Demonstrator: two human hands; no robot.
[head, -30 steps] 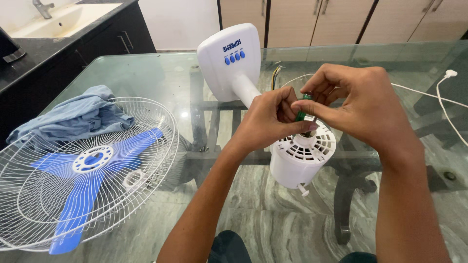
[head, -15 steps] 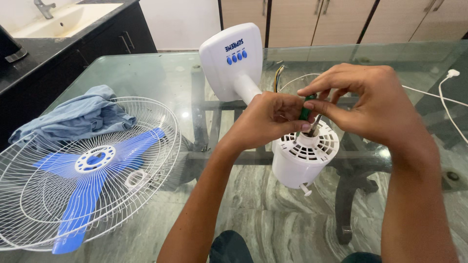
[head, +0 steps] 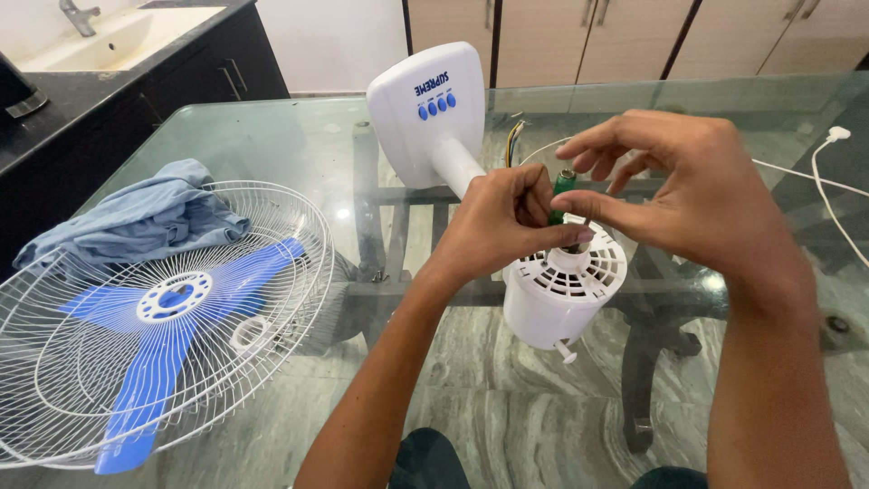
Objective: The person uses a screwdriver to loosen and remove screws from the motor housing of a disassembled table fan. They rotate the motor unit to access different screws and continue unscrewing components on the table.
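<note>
Green plastic marks the small screwdriver handle [head: 561, 192] that your left hand [head: 502, 222] holds upright, its fingers [head: 529, 186] curled closed around it just above the white motor housing [head: 561, 290]. The tip of the tool is hidden behind your hands, so you cannot tell whether it touches the housing. Your right hand [head: 688, 195] sits just beside the handle: its thumb and forefinger pinch together at the lower part of the tool, close over the slotted top of the housing, while the other fingers fan loosely above it.

The housing rests on the glass counter [head: 272, 136], joined by a white neck to the white fan base [head: 430, 113] with its row of blue buttons, which leans away from you. A few coloured wires [head: 514, 140] stick up behind your left hand.

Well apart to your left, the white wire fan guard [head: 54, 362] lies flat on the counter with the blue blade [head: 154, 362] inside it. A crumpled blue cloth [head: 145, 213] lies touching the far rim of the guard. A white cable [head: 828, 172] trails across the counter at your far right.
</note>
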